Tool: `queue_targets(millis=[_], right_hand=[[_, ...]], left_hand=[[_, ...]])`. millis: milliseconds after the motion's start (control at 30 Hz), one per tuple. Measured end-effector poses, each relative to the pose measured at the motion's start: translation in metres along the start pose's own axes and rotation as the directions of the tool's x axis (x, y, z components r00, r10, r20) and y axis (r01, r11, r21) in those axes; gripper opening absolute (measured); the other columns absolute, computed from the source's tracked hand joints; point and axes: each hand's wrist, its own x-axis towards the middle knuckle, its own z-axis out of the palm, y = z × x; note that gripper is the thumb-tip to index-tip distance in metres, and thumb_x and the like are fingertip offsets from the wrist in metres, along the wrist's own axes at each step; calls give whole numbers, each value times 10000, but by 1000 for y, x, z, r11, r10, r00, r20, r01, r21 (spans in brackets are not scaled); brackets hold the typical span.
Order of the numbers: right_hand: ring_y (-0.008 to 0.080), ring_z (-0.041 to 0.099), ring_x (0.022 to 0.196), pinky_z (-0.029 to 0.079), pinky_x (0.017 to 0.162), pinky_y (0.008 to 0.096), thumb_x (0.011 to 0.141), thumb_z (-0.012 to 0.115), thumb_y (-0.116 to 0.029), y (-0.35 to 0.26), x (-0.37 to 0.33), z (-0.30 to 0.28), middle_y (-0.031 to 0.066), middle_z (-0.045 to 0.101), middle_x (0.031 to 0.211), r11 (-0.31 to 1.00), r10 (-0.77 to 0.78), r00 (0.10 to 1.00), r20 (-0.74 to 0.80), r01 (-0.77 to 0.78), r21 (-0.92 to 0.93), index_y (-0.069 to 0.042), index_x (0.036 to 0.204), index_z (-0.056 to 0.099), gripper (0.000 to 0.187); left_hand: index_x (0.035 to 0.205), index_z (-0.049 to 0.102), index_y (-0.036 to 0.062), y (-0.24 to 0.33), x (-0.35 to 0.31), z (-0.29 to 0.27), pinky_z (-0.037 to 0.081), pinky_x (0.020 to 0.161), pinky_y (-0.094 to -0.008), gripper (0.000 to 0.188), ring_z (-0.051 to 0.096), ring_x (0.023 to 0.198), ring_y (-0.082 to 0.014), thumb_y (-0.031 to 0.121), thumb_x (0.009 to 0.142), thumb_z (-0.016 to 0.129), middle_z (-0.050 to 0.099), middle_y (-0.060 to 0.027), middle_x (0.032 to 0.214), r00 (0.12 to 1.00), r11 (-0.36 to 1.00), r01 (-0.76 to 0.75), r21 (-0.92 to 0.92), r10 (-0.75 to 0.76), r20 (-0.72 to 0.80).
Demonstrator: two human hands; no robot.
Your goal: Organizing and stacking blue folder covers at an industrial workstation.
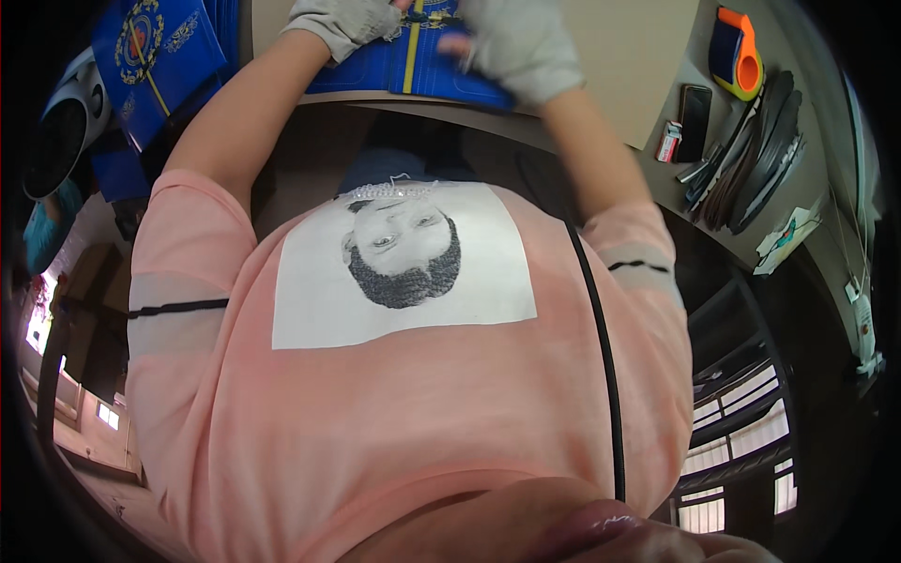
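1. The blue cover (460, 84) lay between your hands on the beige board (638, 56), its yellow band (411, 58) in place; work on it seemed underway, with what remained unclear.
2. Your left hand (352, 26) curled beside the band, your right hand (526, 47) blurred; whether either gripped anything, I could not tell.
3. You had one cover at hand, at least one banded blue piece (178, 58) leftward, one phone (694, 122), one small box (668, 141); the dark strips (751, 159) overlapped uncountably.

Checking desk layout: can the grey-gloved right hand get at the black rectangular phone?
Likely yes: only flat beige board and grey tabletop appear between the right hand and the phone; nothing covers it.
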Motion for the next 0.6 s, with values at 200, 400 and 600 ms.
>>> queue_targets(millis=[200, 400, 600], right_hand=[[373, 397, 1485, 295, 1195, 578, 846, 591, -744, -37, -89, 123, 185, 442, 1594, 992, -105, 982, -159, 115, 54, -146, 1519, 499, 905], [405, 364, 1503, 270, 1219, 571, 906, 606, -626, -17, -110, 117, 256, 410, 1592, 982, -9, 957, -290, 63, 178, -85, 1529, 483, 835], [412, 386, 1487, 260, 1188, 654, 931, 632, -544, 30, -27, 89, 238, 412, 1599, 983, 21, 976, -216, -60, -173, -79, 1530, 478, 775]], left_hand=[[1343, 642, 55, -2, -8, 13, 433, 1089, -404, 477, 548, 1339, -323, 281, 924, 603, 630, -167, 1388, 996, 993, -32, 118, 41, -77], [1305, 659, 72, -5, -8, 7, 454, 1060, -401, 444, 579, 1299, -290, 293, 924, 600, 637, -163, 1375, 996, 988, -49, 143, 59, -65], [1172, 678, 65, -11, -2, 1, 506, 978, -394, 352, 614, 1238, -311, 288, 921, 575, 664, -176, 1300, 994, 996, -72, 52, 76, -78]])
